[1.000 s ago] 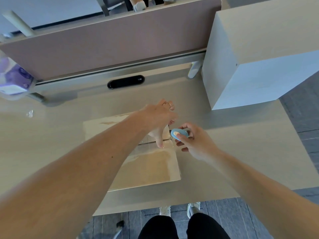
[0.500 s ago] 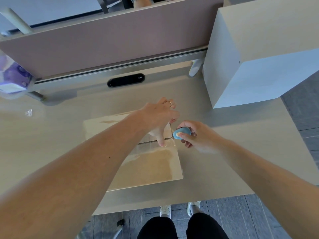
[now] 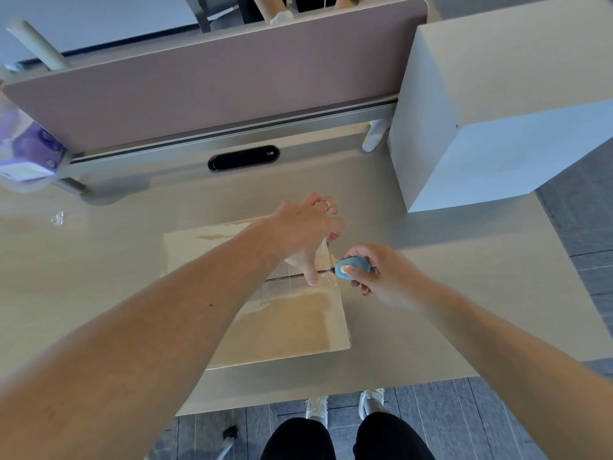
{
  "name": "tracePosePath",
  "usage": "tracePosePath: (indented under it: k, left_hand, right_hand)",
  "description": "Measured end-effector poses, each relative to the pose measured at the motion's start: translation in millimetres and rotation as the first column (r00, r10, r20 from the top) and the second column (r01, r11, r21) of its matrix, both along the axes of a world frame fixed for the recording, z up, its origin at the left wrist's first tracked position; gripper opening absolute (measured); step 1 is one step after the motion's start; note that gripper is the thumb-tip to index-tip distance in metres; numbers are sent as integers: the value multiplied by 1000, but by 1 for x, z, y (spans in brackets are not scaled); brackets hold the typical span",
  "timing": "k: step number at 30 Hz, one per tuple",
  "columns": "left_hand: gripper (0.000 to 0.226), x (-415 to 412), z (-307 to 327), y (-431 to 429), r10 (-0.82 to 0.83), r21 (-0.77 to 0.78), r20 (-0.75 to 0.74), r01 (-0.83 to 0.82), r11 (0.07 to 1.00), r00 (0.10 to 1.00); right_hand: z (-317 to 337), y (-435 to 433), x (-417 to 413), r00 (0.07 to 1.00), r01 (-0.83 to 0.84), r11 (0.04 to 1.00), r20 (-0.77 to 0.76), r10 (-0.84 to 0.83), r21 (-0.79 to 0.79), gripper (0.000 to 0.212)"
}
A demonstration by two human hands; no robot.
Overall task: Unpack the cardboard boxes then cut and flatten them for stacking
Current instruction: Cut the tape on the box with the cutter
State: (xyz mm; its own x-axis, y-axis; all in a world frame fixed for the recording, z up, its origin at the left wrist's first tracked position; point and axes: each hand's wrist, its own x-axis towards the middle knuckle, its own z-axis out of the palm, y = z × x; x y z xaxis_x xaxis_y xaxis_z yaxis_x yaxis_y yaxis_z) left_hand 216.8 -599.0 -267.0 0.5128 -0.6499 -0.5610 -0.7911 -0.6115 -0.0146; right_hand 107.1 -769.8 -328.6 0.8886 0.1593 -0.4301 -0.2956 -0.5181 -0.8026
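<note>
The cardboard box lies flat by the table's near edge. The left hand pinches lifted clear tape, thumb on the seam. The right hand grips the blue cutter just right of it; a slip could nick that thumb.

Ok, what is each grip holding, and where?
Right grip pinches the blue oval cutter round its body. Left grip seems to pinch the clear tape strip by its lifted end, over the brown cardboard box.

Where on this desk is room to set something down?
Bare beige desk: right of the flat cardboard box, in front of the white cabinet; left of the box. Crowded: the box's seam, where left hand and right hand with blue oval cutter meet.
</note>
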Motion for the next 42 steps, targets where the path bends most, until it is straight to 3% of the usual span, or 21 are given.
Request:
tracePosePath:
  k: [17, 20, 24, 26, 29, 33, 37, 42]
  left_hand:
    - [75, -3, -3, 2, 28, -1, 13, -28, 1000, 1000]
    - [78, -12, -3, 11, 70, -102, -5, -70, 992, 998]
    - [57, -46, -4, 32, 1, -418, 14, 5, 909, 1000]
    - [66, -68, -5, 42, -142, -374, -47, 115, 920, 989]
    - [96, -86, -9, 51, -346, -183, -71, 329, 926, 935]
    - [99, -89, -16, 48, -430, -133, -19, 424, 896, 903]
    - [101, -89, -17, 35, -475, -64, 0, 474, 878, 880]
    - [99, -90, -11, 31, -431, -90, -39, 426, 900, 902]
  right_hand:
    - [-11, 5, -31, 985, 171, 979, -22, -169, 108, 12]
    - [-9, 1, -40, 965, 261, 949, -49, -257, 176, 9]
    - [-3, -2, -44, 905, 421, 872, -56, -421, 249, 7]
    - [-3, 0, -43, 875, 477, 825, -75, -478, 304, 8]
    - [-7, 6, -44, 832, 545, 738, -152, -533, 398, 9]
    - [-11, 13, -50, 766, 633, 622, -252, -592, 462, 16]
    - [-12, 17, -57, 798, 590, 675, -189, -573, 443, 15]
    - [-11, 16, -58, 823, 558, 715, -167, -543, 421, 35]
